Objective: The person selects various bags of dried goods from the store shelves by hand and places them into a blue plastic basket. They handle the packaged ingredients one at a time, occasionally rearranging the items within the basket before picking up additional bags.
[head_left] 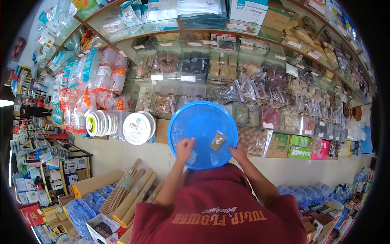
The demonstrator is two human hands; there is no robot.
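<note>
I hold a round blue plastic basket [199,122] up in front of me with both hands. My left hand [185,149] grips its lower left rim. My right hand [238,153] grips its lower right rim. A small clear packet [217,141] of brown contents lies inside the basket, close to my right hand. My dark red shirt [219,211] with printed lettering fills the bottom of the view.
Glass shelves [191,79] of bagged dried goods stand ahead. Stacks of white paper plates [138,128] sit at the left, rolled mats [126,191] lean low left, and packs of water bottles [302,195] lie low right. A cluttered rack [48,162] is far left.
</note>
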